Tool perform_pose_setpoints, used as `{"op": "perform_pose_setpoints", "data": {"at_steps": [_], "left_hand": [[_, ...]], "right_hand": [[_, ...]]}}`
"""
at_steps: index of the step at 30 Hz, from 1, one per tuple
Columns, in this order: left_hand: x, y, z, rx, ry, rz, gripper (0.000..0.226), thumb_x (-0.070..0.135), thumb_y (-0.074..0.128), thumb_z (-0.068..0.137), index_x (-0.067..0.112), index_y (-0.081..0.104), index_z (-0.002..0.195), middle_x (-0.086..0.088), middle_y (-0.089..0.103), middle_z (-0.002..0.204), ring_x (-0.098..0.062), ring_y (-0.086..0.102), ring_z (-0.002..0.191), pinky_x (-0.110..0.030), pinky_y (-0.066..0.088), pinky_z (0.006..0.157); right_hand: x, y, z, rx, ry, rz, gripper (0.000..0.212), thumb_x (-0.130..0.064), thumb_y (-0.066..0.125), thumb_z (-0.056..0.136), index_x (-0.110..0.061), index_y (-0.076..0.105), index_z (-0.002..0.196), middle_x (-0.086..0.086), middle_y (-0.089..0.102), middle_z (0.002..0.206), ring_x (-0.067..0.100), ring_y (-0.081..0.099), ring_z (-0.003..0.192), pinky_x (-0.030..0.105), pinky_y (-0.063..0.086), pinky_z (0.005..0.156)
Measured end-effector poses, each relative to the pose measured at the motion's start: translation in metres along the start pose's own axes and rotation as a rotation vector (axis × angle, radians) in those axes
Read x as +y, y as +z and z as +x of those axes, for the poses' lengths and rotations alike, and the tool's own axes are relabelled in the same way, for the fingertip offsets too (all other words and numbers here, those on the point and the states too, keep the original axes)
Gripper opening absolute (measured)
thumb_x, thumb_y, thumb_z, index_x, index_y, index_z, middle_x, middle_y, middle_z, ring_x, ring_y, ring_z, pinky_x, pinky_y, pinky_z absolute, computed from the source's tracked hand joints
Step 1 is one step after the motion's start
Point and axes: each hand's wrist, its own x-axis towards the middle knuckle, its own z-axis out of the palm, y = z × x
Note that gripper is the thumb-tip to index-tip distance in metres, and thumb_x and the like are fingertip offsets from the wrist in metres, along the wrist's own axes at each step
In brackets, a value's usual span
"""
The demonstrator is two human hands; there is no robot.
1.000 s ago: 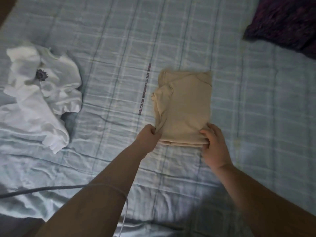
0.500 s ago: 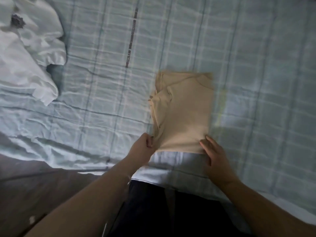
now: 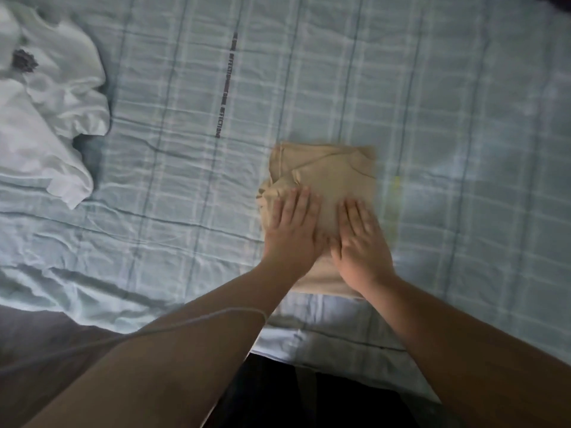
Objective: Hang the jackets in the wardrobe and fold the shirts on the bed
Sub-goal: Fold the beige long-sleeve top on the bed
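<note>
While pressing the folded beige shirt by the near edge of the bed, lays left hand and right hand flat, fingers straight, slightly apart. Crumpled white shirt at left edge.

Right of the folded beige shirt and beyond it I see only bare sheet of the bed, so a hand passes there w/o touching sth. On left side a wide strip of sheet is free too, then the crumpled white shirt stands in the way.
</note>
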Motion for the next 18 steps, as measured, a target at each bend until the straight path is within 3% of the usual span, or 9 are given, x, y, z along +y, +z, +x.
{"op": "perform_pose_setpoints", "data": {"at_steps": [5,9,12,15,18], "left_hand": [[-0.015,0.034,0.007,-0.009,-0.047,0.011,0.068,0.048,0.025,0.098,0.019,0.013,0.158,-0.010,0.009,0.165,-0.030,0.000,0.153,-0.054,0.005,0.122],[-0.009,0.018,0.008,-0.034,-0.048,0.011,0.069,0.051,0.020,0.099,0.019,0.005,0.158,-0.010,0.001,0.166,-0.029,-0.007,0.152,-0.054,-0.001,0.121],[-0.012,-0.002,0.006,0.032,-0.077,-0.039,0.068,0.049,0.030,0.099,0.018,0.017,0.158,-0.010,0.010,0.165,-0.030,0.002,0.153,-0.053,0.002,0.122],[-0.017,-0.017,0.029,0.138,-0.127,-0.065,0.067,0.040,0.039,0.097,0.014,0.024,0.156,-0.012,0.017,0.164,-0.031,0.010,0.152,-0.053,0.006,0.122],[-0.023,-0.018,0.065,0.109,-0.108,-0.047,0.066,0.043,0.030,0.099,0.016,0.017,0.157,-0.011,0.010,0.165,-0.029,0.002,0.153,-0.050,0.002,0.122]], "right_hand": [[0.002,0.019,0.006,-0.013,-0.011,-0.042,0.067,-0.035,0.042,0.096,0.002,0.030,0.151,0.023,0.029,0.157,0.037,0.019,0.148,0.053,0.019,0.119],[-0.001,0.001,0.009,-0.018,-0.004,-0.019,0.066,-0.031,0.048,0.091,0.003,0.039,0.146,0.024,0.037,0.152,0.037,0.030,0.144,0.051,0.023,0.118],[0.003,-0.021,0.023,0.064,0.008,0.035,0.059,-0.028,0.047,0.088,0.001,0.049,0.140,0.021,0.046,0.147,0.036,0.041,0.138,0.048,0.032,0.113],[0.012,-0.035,0.061,0.112,-0.014,0.031,0.058,-0.025,0.041,0.094,0.000,0.040,0.146,0.020,0.035,0.154,0.033,0.026,0.147,0.049,0.021,0.118],[0.016,-0.029,0.095,-0.017,-0.046,-0.039,0.063,-0.034,0.031,0.100,-0.001,0.023,0.154,0.018,0.018,0.162,0.030,0.011,0.151,0.047,0.010,0.122]]}}
